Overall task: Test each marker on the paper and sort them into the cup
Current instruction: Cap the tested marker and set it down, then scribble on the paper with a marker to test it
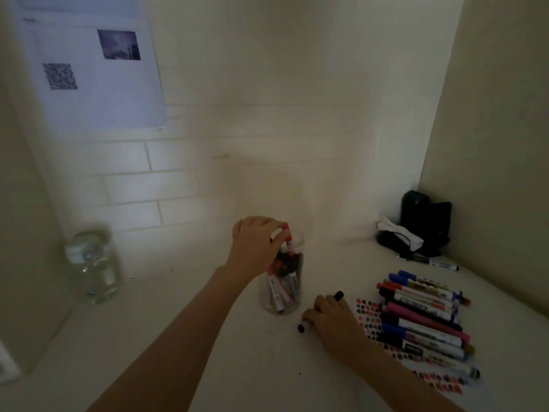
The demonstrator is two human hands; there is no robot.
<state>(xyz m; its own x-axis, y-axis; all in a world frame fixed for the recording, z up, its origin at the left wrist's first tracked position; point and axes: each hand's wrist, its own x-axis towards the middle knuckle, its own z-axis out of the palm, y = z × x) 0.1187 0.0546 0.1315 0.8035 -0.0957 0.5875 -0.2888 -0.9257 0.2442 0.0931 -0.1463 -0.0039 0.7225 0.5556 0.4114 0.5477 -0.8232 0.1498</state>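
Observation:
A clear cup point(282, 307) stands in the middle of the white table and holds several markers. My left hand point(255, 245) is over its mouth, fingers pinched on a red-capped marker point(287, 234) that points down into the cup. My right hand point(332, 318) rests on the table just right of the cup, closed around a black marker point(338, 294) whose two ends stick out of the fist. To the right, a row of markers point(424, 316) lies on the paper point(370, 315), which is covered in red and black test marks.
A clear plastic water bottle point(93, 266) stands at the left by the tiled wall. Black items with a white cloth point(416, 230) fill the back right corner, a lone marker point(436, 263) lying in front of them. A printed sheet point(98, 72) hangs on the wall.

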